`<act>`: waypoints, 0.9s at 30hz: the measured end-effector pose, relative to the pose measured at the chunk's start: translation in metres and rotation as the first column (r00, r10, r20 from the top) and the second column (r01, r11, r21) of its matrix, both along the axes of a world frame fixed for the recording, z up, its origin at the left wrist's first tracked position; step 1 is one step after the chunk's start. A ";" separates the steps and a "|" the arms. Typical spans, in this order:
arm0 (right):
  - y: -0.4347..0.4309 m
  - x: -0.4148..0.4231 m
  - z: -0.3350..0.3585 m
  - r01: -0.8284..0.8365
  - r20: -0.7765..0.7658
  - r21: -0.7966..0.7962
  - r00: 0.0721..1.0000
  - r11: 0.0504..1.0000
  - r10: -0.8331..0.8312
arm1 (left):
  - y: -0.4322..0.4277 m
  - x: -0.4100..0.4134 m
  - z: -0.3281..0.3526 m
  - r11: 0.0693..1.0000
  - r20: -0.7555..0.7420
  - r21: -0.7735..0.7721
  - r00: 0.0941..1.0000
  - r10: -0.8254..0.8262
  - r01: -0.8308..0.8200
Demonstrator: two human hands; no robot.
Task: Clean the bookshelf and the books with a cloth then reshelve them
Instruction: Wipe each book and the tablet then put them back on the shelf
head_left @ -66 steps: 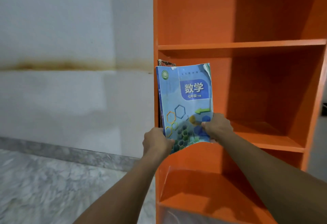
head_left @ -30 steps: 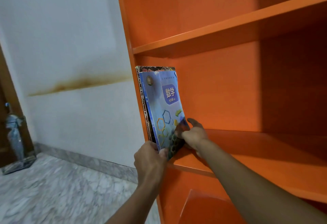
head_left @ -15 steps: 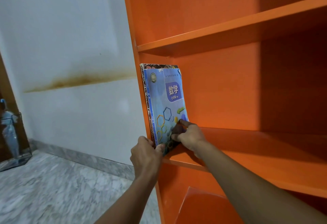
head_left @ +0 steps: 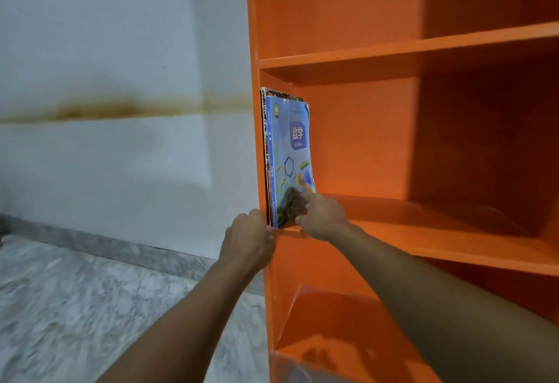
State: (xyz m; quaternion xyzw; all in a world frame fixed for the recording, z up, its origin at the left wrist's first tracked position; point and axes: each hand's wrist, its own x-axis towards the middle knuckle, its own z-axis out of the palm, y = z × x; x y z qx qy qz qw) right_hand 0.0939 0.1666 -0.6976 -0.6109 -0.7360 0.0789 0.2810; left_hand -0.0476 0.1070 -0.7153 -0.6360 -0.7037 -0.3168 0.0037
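Note:
A blue maths book (head_left: pixel 289 146) stands upright at the left end of the orange bookshelf's (head_left: pixel 423 46) middle board (head_left: pixel 438 231), cover facing right. Behind it, a second book with a dark patterned spine (head_left: pixel 263 128) leans on the left side panel. My left hand (head_left: pixel 246 239) is at the shelf's front left corner, its curled fingers against the bottom of the spines. My right hand (head_left: pixel 323 216) pinches the blue book's lower front corner, fingers on the cover. No cloth shows.
A white wall with a brown stain band (head_left: pixel 121 108) runs left of the shelf, above a grey marble floor (head_left: pixel 90 307). More orange compartments lie above and below the middle board; something pale shows at the bottom edge (head_left: pixel 302 373).
The blue book has gone from tilted in both hands in front of the shelf to upright against the other book at the left panel. Both hands stay low on it.

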 end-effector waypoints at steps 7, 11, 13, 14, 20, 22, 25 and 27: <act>-0.067 0.028 -0.026 0.177 0.197 -0.050 0.967 0.983 -0.164 | -0.035 0.008 -0.024 0.973 -0.155 -0.097 0.963 -0.222 0.209; -0.117 0.064 -0.048 0.282 0.296 -0.076 0.922 0.956 -0.249 | -0.049 0.046 -0.044 0.924 -0.207 -0.192 0.906 -0.368 0.332; -0.143 0.086 -0.059 0.322 0.336 -0.048 0.897 0.945 -0.289 | -0.060 0.075 -0.056 0.883 -0.192 -0.229 0.871 -0.453 0.409; -0.155 0.098 -0.064 0.347 0.360 -0.044 0.880 0.937 -0.309 | -0.067 0.090 -0.061 0.865 -0.185 -0.241 0.854 -0.486 0.440; -0.207 0.155 -0.101 0.442 0.489 -0.235 0.824 0.866 -0.288 | -0.095 0.162 -0.089 0.778 -0.162 -0.354 0.785 -0.598 0.519; -0.216 0.167 -0.119 0.420 0.533 -0.302 0.819 0.856 -0.213 | -0.094 0.176 -0.103 0.754 -0.169 -0.392 0.764 -0.623 0.528; -0.226 0.178 -0.148 0.358 0.576 -0.380 0.813 0.853 -0.084 | -0.099 0.194 -0.131 0.728 -0.195 -0.455 0.741 -0.643 0.512; -0.229 0.179 -0.169 0.331 0.581 -0.417 0.813 0.846 -0.032 | -0.108 0.204 -0.150 0.700 -0.198 -0.512 0.725 -0.660 0.498</act>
